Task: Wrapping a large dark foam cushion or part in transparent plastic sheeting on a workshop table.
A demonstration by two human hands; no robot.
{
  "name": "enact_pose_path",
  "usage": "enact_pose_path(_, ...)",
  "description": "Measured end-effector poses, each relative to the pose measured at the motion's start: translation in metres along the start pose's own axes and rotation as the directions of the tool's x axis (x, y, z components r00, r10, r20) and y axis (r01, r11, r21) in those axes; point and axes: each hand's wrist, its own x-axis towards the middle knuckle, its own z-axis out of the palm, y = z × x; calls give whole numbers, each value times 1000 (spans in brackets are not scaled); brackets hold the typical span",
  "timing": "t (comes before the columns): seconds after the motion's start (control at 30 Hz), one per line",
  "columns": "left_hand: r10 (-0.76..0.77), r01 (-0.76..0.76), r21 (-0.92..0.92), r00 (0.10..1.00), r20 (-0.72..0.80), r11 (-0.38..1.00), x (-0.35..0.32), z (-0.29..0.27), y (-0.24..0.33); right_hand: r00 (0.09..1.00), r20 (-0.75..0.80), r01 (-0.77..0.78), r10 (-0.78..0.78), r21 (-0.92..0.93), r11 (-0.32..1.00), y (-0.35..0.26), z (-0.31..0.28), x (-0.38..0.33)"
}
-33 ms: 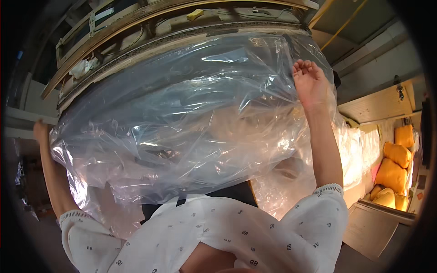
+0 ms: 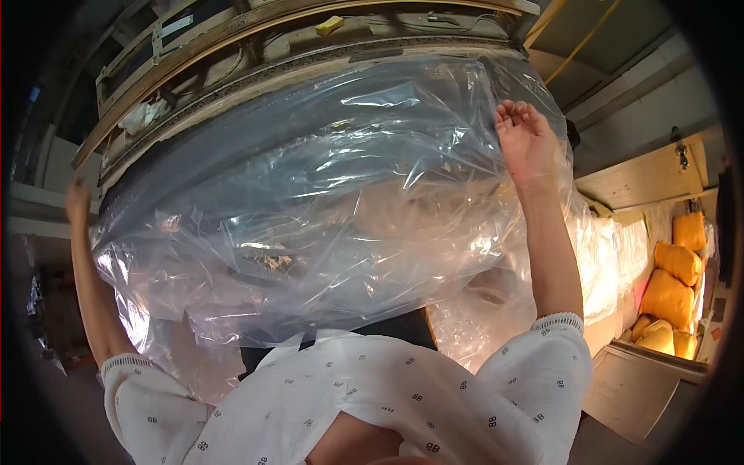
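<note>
Workshop space holds a long wooden-edged bench (image 2: 457,51), across which a broad, wrinkled sheet of clear plastic film (image 2: 333,201) lies, reaching back toward the person's white patterned shirt (image 2: 349,380). Relative to the preceding picture, the bare left hand (image 2: 78,201) has shifted farther from the body beside the sheet's left edge, too blurred to tell whether it grips, while the bare right hand (image 2: 528,141) remains above the far right portion, fingers loosely curled, any hold likewise unclear. Adjustment therefore appears confined to the left side, with the film spread but uneven.
</note>
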Motion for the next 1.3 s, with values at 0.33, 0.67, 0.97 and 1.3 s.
enact_pose_path(0.33,736,-92,-923,635,236,375,-124,-181,640,987,-83,115,-136,-223,968,14,-6,13)
enact_pose_path(0.67,312,7,-977,947,75,215,-188,-116,459,630,753,409,-190,-531,-742,28,12,32)
enact_pose_path(0.97,-84,57,-646,996,-12,761,-244,-128,81,636,762,504,-125,-532,-681,63,73,-20)
enact_pose_path(1.3,-306,326,10,899,-314,945,-251,-154,-272,834,451,231,-319,-810,-540,-1,23,-171)
